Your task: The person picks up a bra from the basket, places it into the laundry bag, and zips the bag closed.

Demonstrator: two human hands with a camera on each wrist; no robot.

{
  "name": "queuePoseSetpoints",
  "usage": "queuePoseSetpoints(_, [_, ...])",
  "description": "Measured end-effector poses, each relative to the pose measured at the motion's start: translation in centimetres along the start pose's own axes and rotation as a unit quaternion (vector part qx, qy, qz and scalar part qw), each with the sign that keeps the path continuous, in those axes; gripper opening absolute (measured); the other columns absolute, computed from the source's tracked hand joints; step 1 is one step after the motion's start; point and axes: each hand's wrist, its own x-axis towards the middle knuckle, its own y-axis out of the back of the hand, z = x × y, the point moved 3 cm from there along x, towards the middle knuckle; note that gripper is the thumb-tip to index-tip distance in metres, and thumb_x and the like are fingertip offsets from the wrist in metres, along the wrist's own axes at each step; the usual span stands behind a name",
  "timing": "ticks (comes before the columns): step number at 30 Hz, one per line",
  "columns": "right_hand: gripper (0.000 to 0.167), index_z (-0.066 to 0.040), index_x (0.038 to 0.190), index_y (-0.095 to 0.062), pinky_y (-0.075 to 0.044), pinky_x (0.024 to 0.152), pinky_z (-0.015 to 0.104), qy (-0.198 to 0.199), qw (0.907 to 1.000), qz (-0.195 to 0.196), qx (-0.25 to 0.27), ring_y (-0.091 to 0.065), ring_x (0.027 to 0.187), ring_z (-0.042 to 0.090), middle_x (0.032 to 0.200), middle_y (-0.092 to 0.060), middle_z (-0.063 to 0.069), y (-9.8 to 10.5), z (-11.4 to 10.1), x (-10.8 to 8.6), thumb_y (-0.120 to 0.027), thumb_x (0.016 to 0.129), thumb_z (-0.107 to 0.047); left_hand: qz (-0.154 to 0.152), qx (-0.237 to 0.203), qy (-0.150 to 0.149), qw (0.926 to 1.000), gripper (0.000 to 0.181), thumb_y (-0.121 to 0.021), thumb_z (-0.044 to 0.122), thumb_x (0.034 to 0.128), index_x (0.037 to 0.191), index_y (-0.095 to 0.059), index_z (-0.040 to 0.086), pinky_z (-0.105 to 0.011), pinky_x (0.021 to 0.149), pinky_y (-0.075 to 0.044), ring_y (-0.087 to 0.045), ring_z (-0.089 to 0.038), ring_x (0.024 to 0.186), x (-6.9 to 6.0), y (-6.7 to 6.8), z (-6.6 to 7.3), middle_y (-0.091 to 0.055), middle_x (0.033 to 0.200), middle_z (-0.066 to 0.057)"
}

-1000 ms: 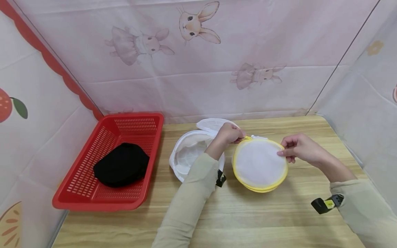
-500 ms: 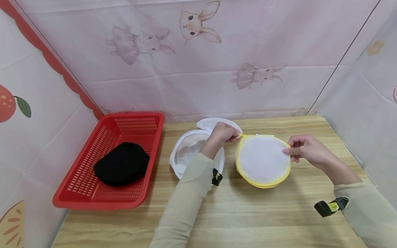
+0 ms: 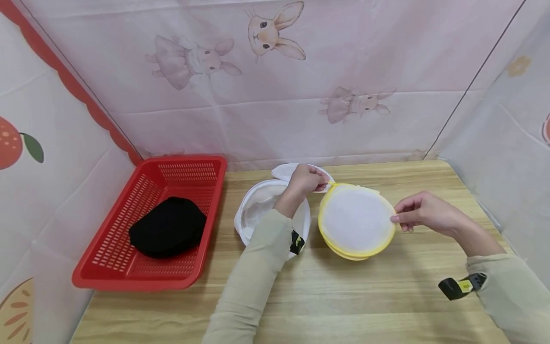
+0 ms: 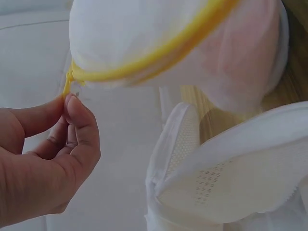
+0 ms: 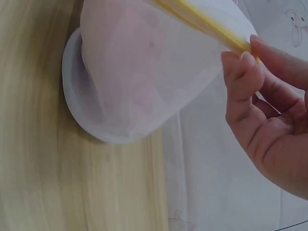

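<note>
A round white mesh laundry bag (image 3: pixel 357 219) with yellow zipper trim is held between both hands. Something pinkish shows through its side wall (image 5: pixel 130 72). My left hand (image 3: pixel 304 181) pinches a yellow tab (image 4: pixel 67 85) at the trim's end between thumb and index finger. On the opposite side, my right hand (image 3: pixel 425 212) pinches the yellow rim (image 5: pixel 236 44) with thumb and fingertips. Beneath my left forearm sits a second, all-white laundry bag (image 3: pixel 253 210), its lid (image 3: pixel 283 170) folded back. Part of that bag is hidden by the arm.
A red plastic basket (image 3: pixel 195 274) stands at the left, with a folded black item (image 3: pixel 167 229) inside. All of it rests on a wood-grain table (image 3: pixel 343 306). A printed cloth backdrop (image 3: pixel 275 124) rises behind the table and along both sides.
My left hand has shifted left with the yellow tab, and my right hand has moved slightly right. The yellow-trimmed bag swung right, then back left. The basket and white bag stay put.
</note>
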Motion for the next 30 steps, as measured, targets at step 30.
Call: queuePoseSetpoints(30, [0.021,0.003,0.092,-0.066,-0.043,0.052,0.025,0.043,0.9897,0.104,-0.09,-0.05,0.06,0.013,0.074,-0.061,0.006,-2.5,-4.8,3.7,-0.071,0.079,-0.013,-0.002,0.149,-0.052,0.9874,0.009,-0.07,0.005,0.0792,0.071,-0.067,0.003,-0.016,0.048,-0.046,-0.054,-0.007,0.049,-3.0,-4.1,2.1,-0.058,0.057,0.0])
